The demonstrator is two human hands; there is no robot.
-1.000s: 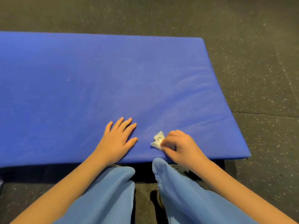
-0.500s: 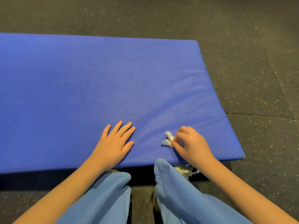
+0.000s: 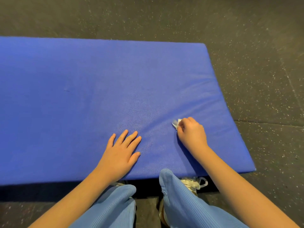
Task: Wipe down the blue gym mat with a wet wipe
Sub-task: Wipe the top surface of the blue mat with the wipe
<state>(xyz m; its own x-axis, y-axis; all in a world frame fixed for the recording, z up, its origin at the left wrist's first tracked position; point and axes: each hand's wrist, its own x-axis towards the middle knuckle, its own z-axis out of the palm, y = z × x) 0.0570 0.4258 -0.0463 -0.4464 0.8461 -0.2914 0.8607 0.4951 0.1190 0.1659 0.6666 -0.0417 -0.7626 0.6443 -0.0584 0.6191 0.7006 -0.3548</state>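
Note:
The blue gym mat (image 3: 98, 89) lies flat on the floor and fills most of the view. My right hand (image 3: 191, 133) grips a small crumpled white wet wipe (image 3: 176, 123) and holds it against the mat near the front right; only a bit of the wipe shows past my fingers. My left hand (image 3: 122, 151) lies flat on the mat near its front edge, fingers straight and spread, holding nothing.
Dark speckled rubber floor (image 3: 263, 63) surrounds the mat at the back and right. My knees in light blue trousers (image 3: 177, 199) sit at the mat's front edge, with a white shoe (image 3: 192, 182) just under it.
My right hand has pushed the wipe away from me and to the right across the mat. My left hand has stayed flat in place.

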